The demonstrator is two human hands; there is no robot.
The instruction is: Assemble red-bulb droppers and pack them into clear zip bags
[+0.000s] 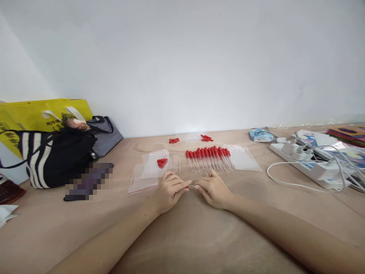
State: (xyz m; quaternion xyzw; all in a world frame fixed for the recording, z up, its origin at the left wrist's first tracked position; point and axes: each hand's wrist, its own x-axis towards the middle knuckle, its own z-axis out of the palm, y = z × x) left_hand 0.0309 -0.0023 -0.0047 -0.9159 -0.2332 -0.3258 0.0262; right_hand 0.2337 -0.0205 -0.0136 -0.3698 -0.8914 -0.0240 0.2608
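My left hand (170, 189) and my right hand (213, 189) meet on the tan table (182, 236), each pinching an end of a small dropper (191, 186), its red bulb at the left fingers and its clear glass tube at the right. Just beyond them lies a row of assembled red-capped droppers (209, 158). A few loose glass tubes (176, 163) lie beside it. Red bulbs (162, 162) rest on a clear zip bag (155, 165). More red bulbs (173, 140) and another small heap of bulbs (206, 137) lie farther back.
Striped and yellow bags (54, 152) stand at the left by a dark blurred object (88, 182). A white power strip (310, 163) with chargers and cables, a blue face mask (261, 135) and coloured papers (346, 133) lie at the right. A white wall (182, 64) backs the table.
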